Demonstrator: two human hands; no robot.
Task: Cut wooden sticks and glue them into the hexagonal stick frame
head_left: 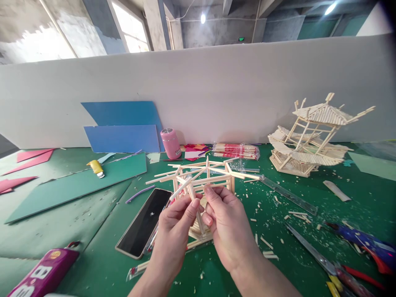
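A small open frame of pale wooden sticks (213,180) stands in front of me on the green table, with thin sticks jutting outward around its top. My left hand (175,231) pinches an upright stick at the frame's near corner between thumb and fingers. Close beside it, my right hand (223,218) has its thumb and forefinger pressed together against the frame's near side. What lies between those right fingertips is hidden. The frame's base is partly covered by both hands.
Left of the frame lies a phone (144,225). To the right are a clear ruler (292,196), scissors (312,249), a blue glue gun (365,243) and scattered stick bits. A stick pagoda model (328,115), bagged sticks (236,151) and a pink canister (171,144) stand behind.
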